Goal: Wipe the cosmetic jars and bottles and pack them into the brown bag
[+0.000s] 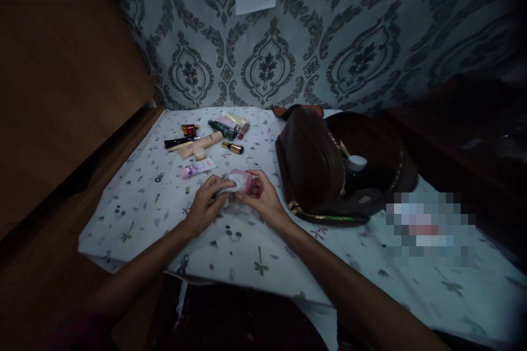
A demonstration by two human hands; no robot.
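My left hand [205,204] pinches a crumpled white wipe [224,189] with its fingers. My right hand [265,198] grips a small pink container [246,180] from its right side. The wipe is pressed against the container, just above the patterned cloth. The container's exact kind is too blurred to make out. Close behind my left hand lies a pink-and-white tube [197,168]. Farther back are a small round cream-coloured pot [200,153], a beige tube [201,144] and a gold-and-black lipstick [233,147].
An unzipped brown leather bag [310,159] stands to the right, with a white-lidded jar [356,163] inside. Dark green [222,129], black [176,142] and red cosmetics [190,130] lie at the back left. A wooden cabinet [69,66] borders the left; the patterned wall [267,66] rises behind.
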